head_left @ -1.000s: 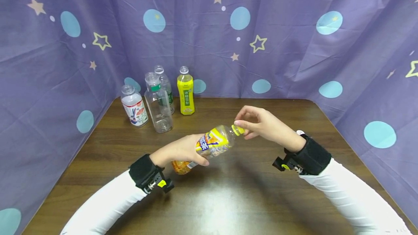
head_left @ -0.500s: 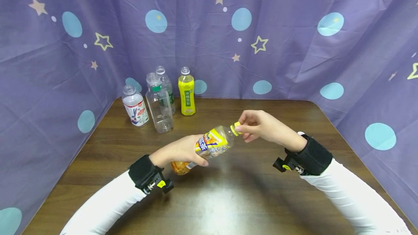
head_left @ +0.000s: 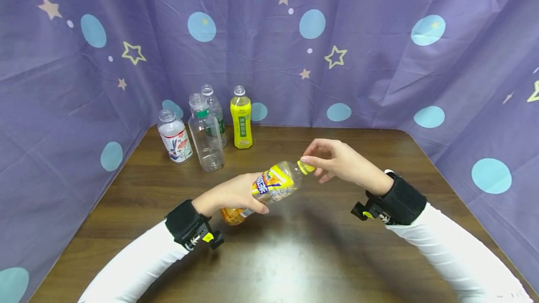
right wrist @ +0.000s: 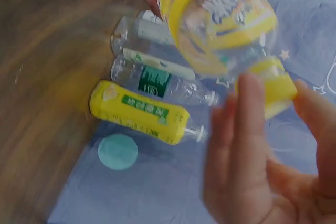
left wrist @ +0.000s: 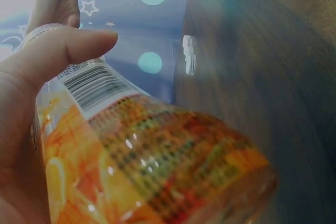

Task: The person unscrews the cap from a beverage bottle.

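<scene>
My left hand grips the body of a clear plastic drink bottle with a yellow and orange label. It is held tilted above the table, neck up to the right. A yellow cap sits at the bottle's mouth, and the thumb and fingers of my right hand pinch it. From the right wrist, the thumb and a finger appear on opposite sides of the cap. The left wrist view has the thumb lying across the bottle near its barcode; the base points toward the camera.
Several uncapped bottles stand at the back left of the wooden table: a white one with a printed label, a clear square one, a green-labelled one behind it, and a yellow-labelled one. A purple curtain encloses the table.
My right hand turns back and forth at the cap, its fingers shifting slightly around it. The left hand and the bottle stay nearly still.
</scene>
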Available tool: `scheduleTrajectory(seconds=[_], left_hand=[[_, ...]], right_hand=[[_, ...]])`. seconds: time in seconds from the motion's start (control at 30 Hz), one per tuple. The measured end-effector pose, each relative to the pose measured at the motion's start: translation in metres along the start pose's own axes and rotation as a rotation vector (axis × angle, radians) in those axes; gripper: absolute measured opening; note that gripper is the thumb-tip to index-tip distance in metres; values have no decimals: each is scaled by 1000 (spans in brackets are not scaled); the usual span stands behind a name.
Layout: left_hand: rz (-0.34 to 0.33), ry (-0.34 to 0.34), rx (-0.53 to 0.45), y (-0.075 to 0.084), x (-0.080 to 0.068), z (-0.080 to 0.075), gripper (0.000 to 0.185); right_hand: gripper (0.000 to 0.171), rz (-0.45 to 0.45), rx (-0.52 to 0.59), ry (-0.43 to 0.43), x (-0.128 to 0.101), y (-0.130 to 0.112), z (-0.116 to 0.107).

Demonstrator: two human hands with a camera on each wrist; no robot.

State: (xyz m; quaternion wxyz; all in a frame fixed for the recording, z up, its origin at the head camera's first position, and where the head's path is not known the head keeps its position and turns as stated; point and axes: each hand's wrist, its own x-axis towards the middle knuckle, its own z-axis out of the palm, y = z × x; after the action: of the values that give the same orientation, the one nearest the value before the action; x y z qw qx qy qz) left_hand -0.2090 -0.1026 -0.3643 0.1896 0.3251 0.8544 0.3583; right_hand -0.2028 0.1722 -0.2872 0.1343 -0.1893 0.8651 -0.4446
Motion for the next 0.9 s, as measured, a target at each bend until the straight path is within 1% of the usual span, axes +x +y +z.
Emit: scheduleTrajectory(seconds=[0.07, 0.13, 0.2, 0.27, 0.37, 0.43, 0.5, 0.67, 0.73, 0.8, 0.9], left_hand=[[-1, 3, 8, 1, 0, 0, 60], [-2, 6, 18, 1, 0, 0, 60], [-1, 8, 27, 1, -1, 1, 60], [-2, 9, 30, 0, -1, 1, 60], [-8, 8, 22, 0, -1, 1, 60], [-11, 9, 14, -1, -1, 1, 60], [-11, 10, 9, -1, -2, 1, 60], [-10, 8, -5, 0, -2, 0, 60], [-11, 6, -8, 1, -1, 0, 60], [-14, 6, -7, 2, -1, 0, 60], [-19, 7, 3, 2, -2, 0, 59]], right_hand=[[32, 53, -29, -29, -1, 0, -1], [33, 63, -43, -62, -1, 0, -2], [28, 33, -33, -82, -2, 1, -3], [21, -26, -10, -93, -2, 3, -3], [27, -87, 39, -99, -2, 4, -3], [31, -111, 68, -95, -2, 5, -3], [32, -123, 92, -86, -2, 4, -2], [18, -149, 103, -7, -2, 3, 0], [18, -135, 63, 33, -2, 2, 1], [22, -87, 5, 54, -2, 1, 0], [31, 6, -81, 26, -1, 2, -2]])
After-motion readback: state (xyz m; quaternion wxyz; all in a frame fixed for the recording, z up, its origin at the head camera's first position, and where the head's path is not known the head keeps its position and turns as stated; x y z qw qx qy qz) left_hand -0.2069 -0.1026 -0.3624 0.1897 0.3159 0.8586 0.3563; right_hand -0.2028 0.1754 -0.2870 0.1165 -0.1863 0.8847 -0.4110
